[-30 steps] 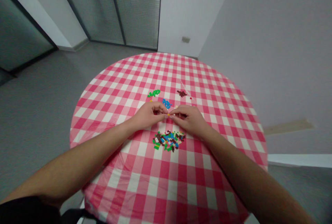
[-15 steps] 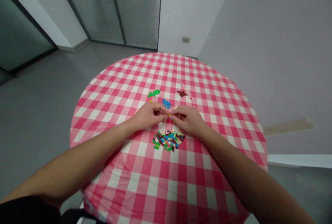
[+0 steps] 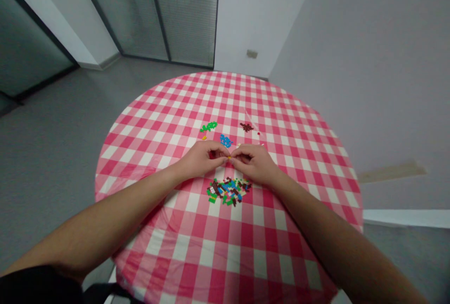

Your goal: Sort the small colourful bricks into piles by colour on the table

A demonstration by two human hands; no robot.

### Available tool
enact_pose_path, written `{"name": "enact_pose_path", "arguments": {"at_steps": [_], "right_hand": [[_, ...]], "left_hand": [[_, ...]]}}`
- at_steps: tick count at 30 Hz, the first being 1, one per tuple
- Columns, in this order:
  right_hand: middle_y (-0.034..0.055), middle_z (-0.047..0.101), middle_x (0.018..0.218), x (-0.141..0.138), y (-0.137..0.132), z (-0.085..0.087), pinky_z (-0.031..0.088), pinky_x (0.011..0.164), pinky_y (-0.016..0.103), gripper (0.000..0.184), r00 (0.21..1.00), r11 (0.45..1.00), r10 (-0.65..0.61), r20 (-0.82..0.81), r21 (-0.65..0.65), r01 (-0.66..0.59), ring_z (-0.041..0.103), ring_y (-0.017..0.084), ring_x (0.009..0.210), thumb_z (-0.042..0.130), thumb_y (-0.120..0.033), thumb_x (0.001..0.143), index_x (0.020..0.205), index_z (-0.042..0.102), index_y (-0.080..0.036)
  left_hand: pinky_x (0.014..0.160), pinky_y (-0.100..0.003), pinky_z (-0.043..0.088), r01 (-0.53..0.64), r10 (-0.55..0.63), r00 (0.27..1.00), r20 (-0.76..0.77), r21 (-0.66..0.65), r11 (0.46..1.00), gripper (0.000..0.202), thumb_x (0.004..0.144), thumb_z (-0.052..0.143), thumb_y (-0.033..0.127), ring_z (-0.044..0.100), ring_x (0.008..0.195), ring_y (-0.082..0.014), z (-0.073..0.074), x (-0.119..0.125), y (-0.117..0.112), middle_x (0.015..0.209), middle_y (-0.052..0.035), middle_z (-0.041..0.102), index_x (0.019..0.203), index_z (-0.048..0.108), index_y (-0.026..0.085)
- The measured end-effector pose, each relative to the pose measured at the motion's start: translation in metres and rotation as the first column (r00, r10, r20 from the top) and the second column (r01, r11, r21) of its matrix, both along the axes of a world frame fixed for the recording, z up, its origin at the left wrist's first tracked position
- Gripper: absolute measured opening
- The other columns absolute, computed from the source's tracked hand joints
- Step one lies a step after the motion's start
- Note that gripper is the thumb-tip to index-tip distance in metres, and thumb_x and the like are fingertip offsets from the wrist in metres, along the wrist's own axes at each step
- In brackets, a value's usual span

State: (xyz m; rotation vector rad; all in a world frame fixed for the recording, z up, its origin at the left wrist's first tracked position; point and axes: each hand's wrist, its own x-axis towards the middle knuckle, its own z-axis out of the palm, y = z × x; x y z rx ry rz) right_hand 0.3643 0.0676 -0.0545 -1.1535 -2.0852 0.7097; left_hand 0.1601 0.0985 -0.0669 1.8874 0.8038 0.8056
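Observation:
My left hand and my right hand meet fingertip to fingertip above the round table with its pink and white checked cloth. Both hands are closed in a pinch on a tiny yellow piece held between them. Just below the hands lies a mixed pile of small coloured bricks. Beyond the hands sit a green cluster, a blue cluster and a dark brown cluster.
A thin pale stick lies on the cloth near the brown cluster. A wall stands close on the right, and glass doors with blinds are at the back. Grey floor surrounds the table.
Both hands have stayed almost still, pinched together; the fingers shifted only slightly around the yellow piece.

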Motion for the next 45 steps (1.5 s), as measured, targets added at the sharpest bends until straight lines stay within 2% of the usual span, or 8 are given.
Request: {"name": "enact_pose_path", "arguments": {"at_steps": [6, 9, 12, 14, 16, 24, 39, 45], "right_hand": [[0.0016, 0.067, 0.068, 0.001, 0.0, -0.001, 0.038, 0.055, 0.024, 0.015, 1.0, 0.999, -0.002, -0.006, -0.034, 0.001, 0.054, 0.011, 0.058, 0.061, -0.025, 0.084, 0.085, 0.074, -0.017], [0.0039, 0.073, 0.078, 0.004, 0.002, -0.001, 0.043, 0.06, 0.026, 0.018, 1.0, 0.999, -0.007, 0.024, -0.036, 0.008, 0.061, 0.014, 0.065, 0.059, -0.024, 0.085, 0.091, 0.075, -0.018], [0.0053, 0.076, 0.089, 0.007, 0.004, -0.001, 0.048, 0.066, 0.029, 0.019, 0.998, 0.998, -0.05, 0.039, -0.033, 0.052, 0.066, 0.017, 0.073, 0.059, -0.024, 0.086, 0.094, 0.076, -0.02], [0.0055, 0.076, 0.093, 0.009, 0.005, -0.001, 0.05, 0.069, 0.03, 0.019, 0.996, 0.996, -0.08, 0.038, -0.027, 0.082, 0.067, 0.018, 0.077, 0.059, -0.025, 0.086, 0.094, 0.076, -0.021], [0.0055, 0.076, 0.094, 0.011, 0.005, -0.001, 0.052, 0.071, 0.031, 0.019, 0.995, 0.995, -0.097, 0.04, -0.027, 0.098, 0.069, 0.018, 0.08, 0.059, -0.026, 0.087, 0.095, 0.076, -0.022], [0.0061, 0.077, 0.094, 0.013, 0.005, -0.001, 0.053, 0.071, 0.032, 0.02, 0.993, 0.994, -0.103, 0.066, -0.025, 0.104, 0.07, 0.019, 0.081, 0.059, -0.026, 0.087, 0.096, 0.076, -0.021], [0.0065, 0.077, 0.093, 0.017, 0.007, 0.001, 0.051, 0.069, 0.03, 0.02, 0.99, 0.994, -0.1, 0.096, -0.023, 0.103, 0.069, 0.018, 0.078, 0.059, -0.025, 0.086, 0.095, 0.076, -0.02], [0.0047, 0.076, 0.085, 0.025, 0.007, 0.009, 0.049, 0.065, 0.027, 0.016, 0.972, 0.984, 0.089, 0.215, -0.172, -0.052, 0.067, 0.016, 0.071, 0.062, -0.021, 0.083, 0.089, 0.076, -0.019]], "left_hand": [[0.066, -0.025, 0.047, 0.017, -0.013, 0.998, -0.059, 0.079, 0.997, 0.012, 0.085, 0.062, 0.026, 0.061, 0.069, -0.0127, 0.005, -0.001, -0.001, 0.078, -0.0023, 0.07, 0.087, 0.072, 0.019], [0.069, -0.026, 0.047, -0.037, 0.05, 0.993, -0.102, 0.129, 0.991, 0.012, 0.084, 0.061, 0.024, 0.062, 0.075, -0.0141, 0.01, -0.005, 0.004, 0.08, -0.0023, 0.071, 0.084, 0.072, 0.02], [0.072, -0.028, 0.047, -0.219, 0.243, 0.959, -0.143, 0.164, 0.962, 0.012, 0.082, 0.062, 0.025, 0.064, 0.081, -0.0167, 0.015, -0.015, 0.015, 0.087, -0.0045, 0.073, 0.08, 0.072, 0.019], [0.068, -0.029, 0.046, -0.396, 0.424, 0.884, -0.198, 0.17, 0.903, 0.014, 0.08, 0.064, 0.029, 0.062, 0.072, -0.0169, 0.018, -0.025, 0.024, 0.082, -0.0048, 0.073, 0.081, 0.073, 0.017], [0.063, -0.028, 0.044, -0.48, 0.505, 0.816, -0.281, 0.158, 0.863, 0.017, 0.078, 0.065, 0.032, 0.061, 0.066, -0.0169, 0.019, -0.034, 0.033, 0.076, -0.0044, 0.073, 0.078, 0.074, 0.017], [0.058, -0.027, 0.041, -0.443, 0.465, 0.764, -0.447, 0.16, 0.882, 0.019, 0.075, 0.061, 0.031, 0.065, 0.067, -0.0198, 0.013, -0.045, 0.043, 0.074, -0.004, 0.074, 0.077, 0.075, 0.019], [0.061, -0.029, 0.041, -0.411, 0.442, 0.756, -0.483, 0.176, 0.895, 0.023, 0.078, 0.06, 0.033, 0.068, 0.075, -0.0218, 0.006, -0.042, 0.043, 0.083, -0.0056, 0.076, 0.085, 0.077, 0.02], [0.063, -0.03, 0.043, -0.397, 0.444, 0.749, -0.492, 0.203, 0.895, 0.023, 0.078, 0.06, 0.031, 0.068, 0.077, -0.023, 0.006, -0.041, 0.044, 0.086, -0.0066, 0.077, 0.087, 0.078, 0.02]]}}
